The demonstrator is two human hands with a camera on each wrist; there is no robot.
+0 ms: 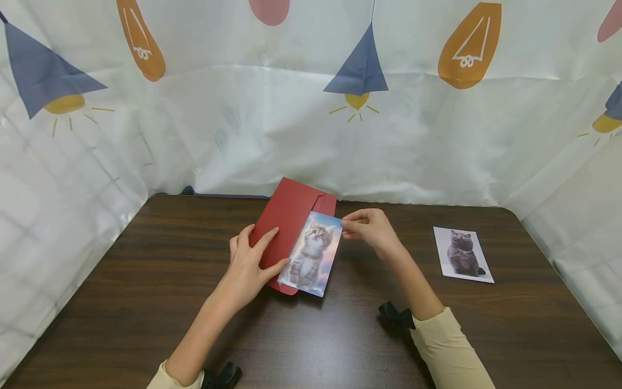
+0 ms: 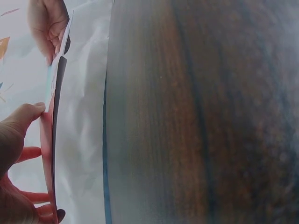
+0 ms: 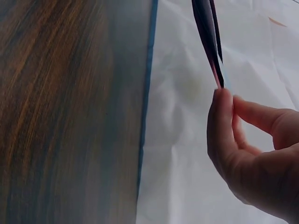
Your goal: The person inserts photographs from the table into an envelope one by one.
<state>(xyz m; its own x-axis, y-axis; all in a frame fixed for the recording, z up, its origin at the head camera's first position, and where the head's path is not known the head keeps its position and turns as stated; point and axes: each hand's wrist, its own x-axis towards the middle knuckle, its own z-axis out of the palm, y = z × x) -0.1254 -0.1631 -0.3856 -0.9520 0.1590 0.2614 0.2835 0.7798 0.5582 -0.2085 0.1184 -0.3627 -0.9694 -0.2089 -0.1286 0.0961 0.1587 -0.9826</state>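
The head view looks forward and down over the table, with the curtain at 12 o'clock. Both wrist views face the curtain sideways, close in: the left hand sits at 8 o'clock in one, the right hand at 4 in the other. Head and left wrist views share both hands and the red envelope.

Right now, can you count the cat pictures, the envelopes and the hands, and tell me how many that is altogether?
Cat pictures: 2, the kitten picture and the grey cat picture
Envelopes: 1, the red envelope
Hands: 2, the left hand and the right hand
Total: 5
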